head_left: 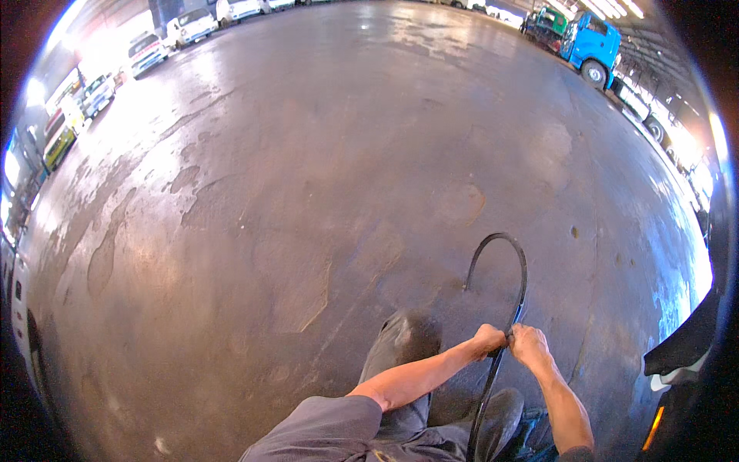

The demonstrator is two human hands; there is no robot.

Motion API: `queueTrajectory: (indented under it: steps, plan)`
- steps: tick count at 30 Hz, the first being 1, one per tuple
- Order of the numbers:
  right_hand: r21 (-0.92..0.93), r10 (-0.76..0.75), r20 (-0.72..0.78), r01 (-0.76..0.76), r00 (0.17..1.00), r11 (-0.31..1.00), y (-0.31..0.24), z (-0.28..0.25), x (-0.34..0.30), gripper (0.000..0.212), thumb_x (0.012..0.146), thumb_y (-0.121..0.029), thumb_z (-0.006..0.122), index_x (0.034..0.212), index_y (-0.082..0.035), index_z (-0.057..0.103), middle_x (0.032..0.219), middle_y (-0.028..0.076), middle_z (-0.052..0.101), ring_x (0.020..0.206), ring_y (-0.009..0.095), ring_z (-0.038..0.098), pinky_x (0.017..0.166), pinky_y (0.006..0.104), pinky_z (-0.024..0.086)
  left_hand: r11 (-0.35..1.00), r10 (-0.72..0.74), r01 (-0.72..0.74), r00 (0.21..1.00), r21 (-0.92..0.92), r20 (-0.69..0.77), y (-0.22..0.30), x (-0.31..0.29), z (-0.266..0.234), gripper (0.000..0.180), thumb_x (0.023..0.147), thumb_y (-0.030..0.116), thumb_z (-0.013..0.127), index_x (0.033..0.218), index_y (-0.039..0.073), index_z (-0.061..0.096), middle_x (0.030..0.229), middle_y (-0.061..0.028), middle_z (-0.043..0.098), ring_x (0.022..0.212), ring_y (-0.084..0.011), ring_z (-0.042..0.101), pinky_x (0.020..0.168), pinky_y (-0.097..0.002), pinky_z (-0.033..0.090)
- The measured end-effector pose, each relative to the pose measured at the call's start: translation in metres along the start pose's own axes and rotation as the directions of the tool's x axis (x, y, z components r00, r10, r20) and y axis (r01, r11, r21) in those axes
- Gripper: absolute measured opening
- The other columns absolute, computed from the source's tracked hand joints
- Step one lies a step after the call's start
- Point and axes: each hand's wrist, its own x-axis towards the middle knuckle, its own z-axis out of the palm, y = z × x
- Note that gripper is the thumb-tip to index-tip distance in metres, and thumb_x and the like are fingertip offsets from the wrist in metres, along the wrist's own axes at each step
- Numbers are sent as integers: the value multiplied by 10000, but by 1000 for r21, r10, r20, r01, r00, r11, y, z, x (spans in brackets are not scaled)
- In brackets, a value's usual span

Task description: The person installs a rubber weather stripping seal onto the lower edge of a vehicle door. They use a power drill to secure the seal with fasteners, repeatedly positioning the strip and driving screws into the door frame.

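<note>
A long black hose rises between my knees and bends over in a hook-shaped loop ahead of me. Its far end points down towards the floor. My left hand is closed around the hose just above my knees. Right beside it, my right hand is closed on the same stretch, the two hands almost touching. A bluish streak shows along the hose just above my hands; I cannot tell whether it is a mark or a reflection. The hose's lower part runs down past my legs and out of the picture.
Stained concrete floor with wet patches spreads around me. Parked vehicles, including a white van, line the far left. A blue truck stands at the far right. A dark object with an orange strip is close on my right.
</note>
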Motion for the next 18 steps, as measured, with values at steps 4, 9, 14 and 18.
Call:
queueTrajectory:
  steps: [4,9,14,18]
  plan:
    - [43,40,221,-51,974,998,-9,37,-10,193,826,-198,589,882,-14,606,869,248,661,848,437,641,763,516,508,996,-84,83,994,16,66,-47,7,2,217,701,218,690,738,6,655,669,-94,596,506,-196,515,428,-386,390]
    - [134,11,230,-43,973,990,6,59,-44,207,800,-177,637,872,2,562,816,271,641,833,458,630,715,535,489,972,5,-11,1000,234,25,-45,-27,11,282,682,195,744,833,-34,678,837,-169,687,773,-299,672,651,-405,534]
    - [196,43,9,-44,999,980,7,69,-52,182,791,-97,630,856,7,495,756,265,600,743,477,599,640,543,450,886,260,-285,959,366,117,-42,-26,11,339,668,164,728,902,-74,664,968,-293,668,962,-408,663,781,-465,548]
    - [261,-10,-75,29,997,965,4,59,-53,156,782,-31,610,850,3,473,736,259,575,718,490,581,608,542,439,847,299,-331,944,416,142,-38,-34,5,293,680,142,692,882,-67,665,922,-288,675,919,-418,669,791,-459,547]
